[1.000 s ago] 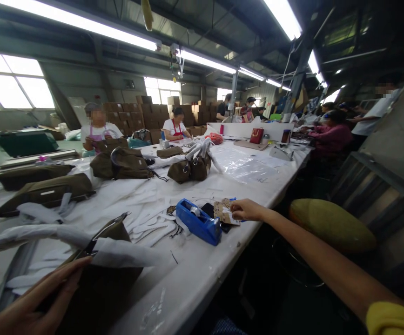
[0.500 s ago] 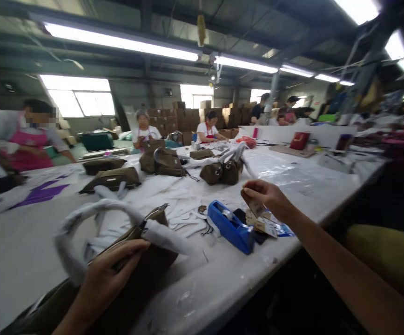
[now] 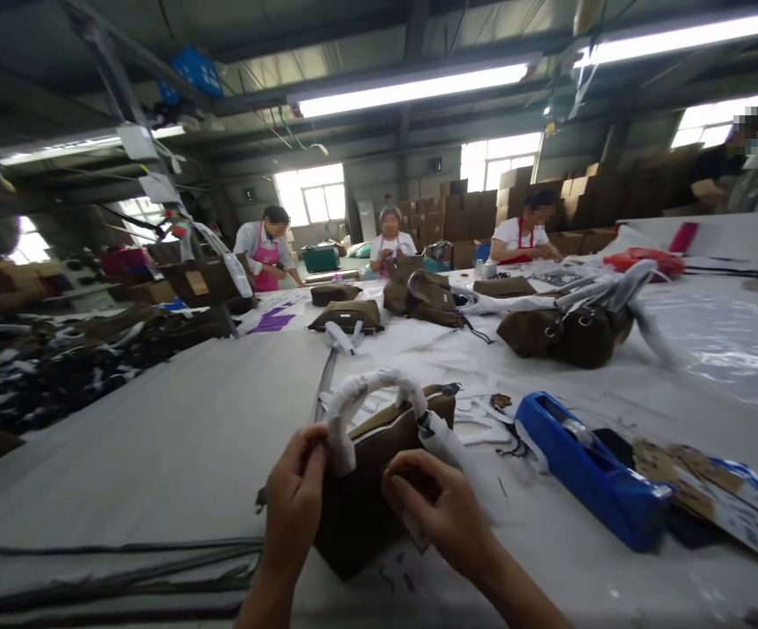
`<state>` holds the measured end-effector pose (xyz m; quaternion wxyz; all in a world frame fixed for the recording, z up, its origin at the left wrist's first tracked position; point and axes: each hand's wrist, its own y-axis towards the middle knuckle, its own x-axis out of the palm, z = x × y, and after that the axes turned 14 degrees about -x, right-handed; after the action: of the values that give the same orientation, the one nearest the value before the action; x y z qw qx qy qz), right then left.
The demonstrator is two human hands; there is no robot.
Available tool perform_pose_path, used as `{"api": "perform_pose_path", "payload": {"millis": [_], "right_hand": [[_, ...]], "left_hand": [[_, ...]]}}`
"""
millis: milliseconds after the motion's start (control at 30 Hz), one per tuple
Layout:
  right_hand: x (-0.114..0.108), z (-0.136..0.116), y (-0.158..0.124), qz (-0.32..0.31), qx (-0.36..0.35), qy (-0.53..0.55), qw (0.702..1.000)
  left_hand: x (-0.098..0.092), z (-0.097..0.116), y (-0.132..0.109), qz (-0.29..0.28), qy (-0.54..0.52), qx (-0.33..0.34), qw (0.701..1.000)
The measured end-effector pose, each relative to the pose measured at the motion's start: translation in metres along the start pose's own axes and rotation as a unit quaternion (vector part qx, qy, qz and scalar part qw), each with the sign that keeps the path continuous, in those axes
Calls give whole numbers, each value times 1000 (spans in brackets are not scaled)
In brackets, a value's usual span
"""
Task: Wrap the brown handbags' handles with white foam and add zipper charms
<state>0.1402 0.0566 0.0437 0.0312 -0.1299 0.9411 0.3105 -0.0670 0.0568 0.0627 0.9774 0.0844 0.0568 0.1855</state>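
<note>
A dark olive bag (image 3: pixel 359 515) stands on the table in front of me, its handle (image 3: pixel 379 381) wrapped in white material and arching over the top. My left hand (image 3: pixel 301 480) pinches the wrapped handle near its lower left end. My right hand (image 3: pixel 428 498) is at the bag's front with fingers closed on a small tag (image 3: pixel 416 531), partly hidden under the palm. A blue tape dispenser (image 3: pixel 589 472) lies right of the bag, beside several brown cards (image 3: pixel 699 489).
More olive bags (image 3: pixel 566 336) with wrapped handles lie farther back on the table (image 3: pixel 175 454). Dark strips (image 3: pixel 110 581) cross the near left. A dark pile (image 3: pixel 97 358) is at the left. Several people work across the table.
The view has turned left. My right hand has come from beside the cards to the bag's front with the tag. My left hand has shifted onto the wrapped handle, and the bag stands more centrally.
</note>
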Motion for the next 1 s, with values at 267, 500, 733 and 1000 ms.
{"api": "perform_pose_path", "payload": {"millis": [267, 500, 733, 1000], "right_hand": [[19, 5, 21, -107, 34, 187, 976], [14, 12, 31, -97, 31, 265, 959], [16, 21, 22, -45, -2, 185, 982], [27, 22, 11, -27, -100, -54, 993]], "left_hand": [[-25, 42, 45, -400, 186, 34, 897], [-20, 61, 58, -368, 357, 116, 851], [-82, 34, 20, -68, 444, 132, 883], [-85, 7, -30, 127, 235, 184, 946]]}}
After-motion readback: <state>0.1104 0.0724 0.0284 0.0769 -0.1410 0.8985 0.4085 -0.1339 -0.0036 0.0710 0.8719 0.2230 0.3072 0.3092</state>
